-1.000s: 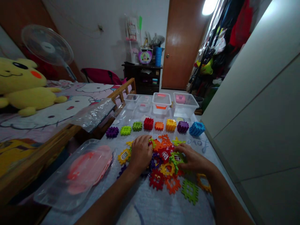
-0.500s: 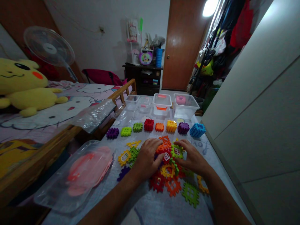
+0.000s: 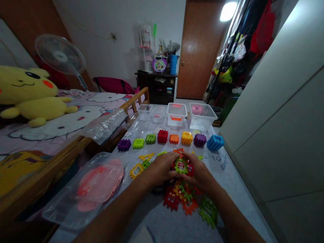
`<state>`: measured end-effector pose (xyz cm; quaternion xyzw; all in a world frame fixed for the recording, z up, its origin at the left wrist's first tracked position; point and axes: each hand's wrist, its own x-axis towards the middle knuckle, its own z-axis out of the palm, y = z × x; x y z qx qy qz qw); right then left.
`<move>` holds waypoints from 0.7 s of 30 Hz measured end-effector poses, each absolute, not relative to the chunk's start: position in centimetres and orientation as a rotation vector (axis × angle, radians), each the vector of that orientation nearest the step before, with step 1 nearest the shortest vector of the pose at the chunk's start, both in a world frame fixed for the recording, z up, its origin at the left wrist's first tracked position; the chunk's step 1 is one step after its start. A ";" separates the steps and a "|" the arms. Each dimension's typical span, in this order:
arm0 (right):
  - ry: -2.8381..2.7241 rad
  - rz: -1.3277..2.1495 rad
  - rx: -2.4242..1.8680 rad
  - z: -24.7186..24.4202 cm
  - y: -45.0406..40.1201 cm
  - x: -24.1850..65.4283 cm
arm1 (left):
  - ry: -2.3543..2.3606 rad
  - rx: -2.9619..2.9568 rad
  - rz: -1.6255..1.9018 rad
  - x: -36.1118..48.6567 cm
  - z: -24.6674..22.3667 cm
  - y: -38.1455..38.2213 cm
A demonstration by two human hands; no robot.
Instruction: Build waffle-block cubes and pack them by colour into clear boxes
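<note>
Both my hands meet over a pile of coloured plastic pieces on the cloth-covered table. A light-green window piece is held between the fingers of my left hand and my right hand. Red pieces show right behind it. Below my hands lie a red piece, an orange piece and a green piece. A yellow window piece rests left of my left hand. Beyond the pile stands a row of sorted stacks, among them a red stack and a blue stack.
Clear plastic boxes line the table's far end. A transparent lid with pink items lies at the left, beside a wooden bed rail. A pale cabinet borders the right side.
My hands have come together, and the light-green piece has moved left from the right hand's fingers to between both hands. The view has shifted slightly.
</note>
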<state>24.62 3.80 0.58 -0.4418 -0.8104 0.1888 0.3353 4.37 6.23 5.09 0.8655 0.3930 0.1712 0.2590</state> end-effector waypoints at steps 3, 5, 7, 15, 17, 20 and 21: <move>-2.143 0.483 -1.139 0.5 3.7 24.6 | 1.105 2.366 0.386 4.3 5.1 6.1; -2.162 0.495 -1.143 0.4 3.6 24.7 | 1.114 2.375 0.392 4.1 4.6 6.0; -2.174 0.504 -1.163 0.3 3.5 24.9 | 1.128 2.371 0.417 3.9 3.8 6.0; -2.151 0.589 -1.252 1.3 3.5 24.5 | 1.154 2.336 0.465 3.2 3.5 5.9; -2.144 0.594 -1.253 1.6 3.4 24.2 | 1.136 2.360 0.457 3.4 3.9 5.8; -2.150 0.584 -1.222 1.7 3.3 24.1 | 1.139 2.429 0.414 3.8 4.2 5.5; -2.155 0.584 -1.211 1.7 3.3 24.1 | 1.153 2.455 0.387 4.0 4.2 5.5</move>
